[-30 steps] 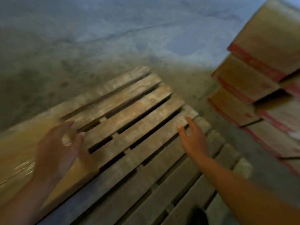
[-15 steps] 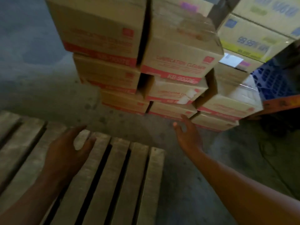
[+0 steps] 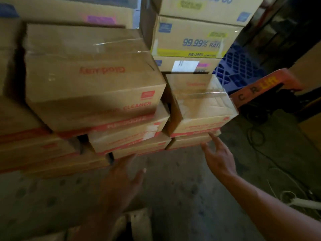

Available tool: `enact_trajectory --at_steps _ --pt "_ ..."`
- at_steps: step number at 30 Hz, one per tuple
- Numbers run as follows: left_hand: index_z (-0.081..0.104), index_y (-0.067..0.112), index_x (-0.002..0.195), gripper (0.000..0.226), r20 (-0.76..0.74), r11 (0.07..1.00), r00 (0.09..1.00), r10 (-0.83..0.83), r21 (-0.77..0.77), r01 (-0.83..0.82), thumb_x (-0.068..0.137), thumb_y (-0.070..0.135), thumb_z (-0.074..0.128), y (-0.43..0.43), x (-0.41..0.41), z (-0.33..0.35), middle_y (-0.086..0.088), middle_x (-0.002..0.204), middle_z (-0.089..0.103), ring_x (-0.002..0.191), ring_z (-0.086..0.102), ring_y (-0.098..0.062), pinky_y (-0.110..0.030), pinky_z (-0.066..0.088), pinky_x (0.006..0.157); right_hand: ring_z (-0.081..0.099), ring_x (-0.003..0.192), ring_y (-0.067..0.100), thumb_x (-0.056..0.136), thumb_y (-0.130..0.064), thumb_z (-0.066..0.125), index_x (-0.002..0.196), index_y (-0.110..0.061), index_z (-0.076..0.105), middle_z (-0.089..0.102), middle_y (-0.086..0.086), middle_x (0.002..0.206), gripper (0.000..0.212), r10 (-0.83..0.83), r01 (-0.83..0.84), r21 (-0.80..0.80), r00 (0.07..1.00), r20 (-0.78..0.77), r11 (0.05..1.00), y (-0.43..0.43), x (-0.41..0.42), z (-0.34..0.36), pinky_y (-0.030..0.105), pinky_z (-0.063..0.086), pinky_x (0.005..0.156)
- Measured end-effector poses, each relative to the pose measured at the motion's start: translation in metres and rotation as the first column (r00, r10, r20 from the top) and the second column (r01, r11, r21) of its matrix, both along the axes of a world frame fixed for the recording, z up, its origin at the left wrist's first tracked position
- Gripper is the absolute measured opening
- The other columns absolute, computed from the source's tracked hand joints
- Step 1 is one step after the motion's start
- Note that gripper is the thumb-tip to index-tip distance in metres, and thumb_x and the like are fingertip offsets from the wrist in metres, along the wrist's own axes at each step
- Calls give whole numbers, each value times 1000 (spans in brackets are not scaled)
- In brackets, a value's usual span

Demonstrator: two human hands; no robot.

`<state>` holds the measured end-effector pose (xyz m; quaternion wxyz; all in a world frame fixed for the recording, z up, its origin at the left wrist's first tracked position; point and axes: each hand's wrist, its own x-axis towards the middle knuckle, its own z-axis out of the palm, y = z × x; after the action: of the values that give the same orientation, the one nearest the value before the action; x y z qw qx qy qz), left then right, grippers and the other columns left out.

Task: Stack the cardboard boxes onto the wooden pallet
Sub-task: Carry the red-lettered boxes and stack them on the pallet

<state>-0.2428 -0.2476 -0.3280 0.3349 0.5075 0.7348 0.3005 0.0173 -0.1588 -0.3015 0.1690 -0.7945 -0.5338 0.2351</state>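
Boxes [image 3: 93, 80] are sitting stacked on the floor [image 3: 182, 188] right in front of you, red print facing you. You are holding your left hand [image 3: 121, 178] low before the stack, fingers spread and gripping nothing. Your right hand [image 3: 218, 157] is hovering by the lower right boxes, fingers spread too, index pointing at a box edge; contact is impossible to tell. A pallet [image 3: 140, 221] corner is showing at the bottom edge, near your left forearm.
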Motion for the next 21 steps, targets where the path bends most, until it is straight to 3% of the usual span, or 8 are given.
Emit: enact_trajectory --at_steps 2,4,9,15,18,20,21 --pt "61 21 133 53 -62 996 997 -50 75 54 85 41 73 39 18 -14 -1 134 63 118 48 -8 -31 32 101 40 138 30 100 -51 48 154 -38 30 36 9 158 58 -15 15 -2 1000 13 1000 37 9 -10 49 41 105" --pt "58 23 136 58 -41 994 994 -101 46 103 86 52 64 63 36 -22 3 134 62 118 45 -3 -28 27 101 42 137 30 101 -51 47 154 -37 30 38 9 157 58 -27 27 -14 1000 5 1000 64 14 -19 50 41 107" --pt "52 25 141 61 59 974 972 -226 35 224 87 54 61 118 73 -43 6 141 57 127 50 -6 -28 41 104 40 139 30 100 -52 48 154 -38 34 38 9 157 57 -36 36 -9 999 -12 999 118 39 -34 46 37 109" --pt "41 21 149 71 13 972 974 -226 70 224 89 51 64 199 124 -64 2 148 51 132 47 -10 -27 39 107 40 140 31 100 -53 49 155 -33 34 39 10 157 61 -57 57 11 997 54 998 196 119 -62 49 36 113" --pt "27 30 155 88 80 991 989 -127 -29 129 82 65 62 231 156 -81 11 155 38 141 39 -17 -30 35 111 40 139 34 99 -54 50 154 -29 34 37 10 158 63 -89 87 49 995 37 995 234 166 -85 52 35 114" --pt "34 34 150 93 288 997 955 72 -42 -63 72 66 73 248 177 -97 24 142 42 134 45 -15 -18 37 104 39 139 37 96 -57 53 155 -26 31 35 11 158 70 -91 88 38 993 72 995 255 198 -102 52 34 114" --pt "42 35 141 89 357 988 921 157 -62 -145 66 68 78 253 188 -106 22 139 50 128 51 -15 -18 42 103 38 140 38 94 -59 55 155 -24 29 33 12 158 75 -92 91 12 989 117 996 261 215 -108 50 33 115"
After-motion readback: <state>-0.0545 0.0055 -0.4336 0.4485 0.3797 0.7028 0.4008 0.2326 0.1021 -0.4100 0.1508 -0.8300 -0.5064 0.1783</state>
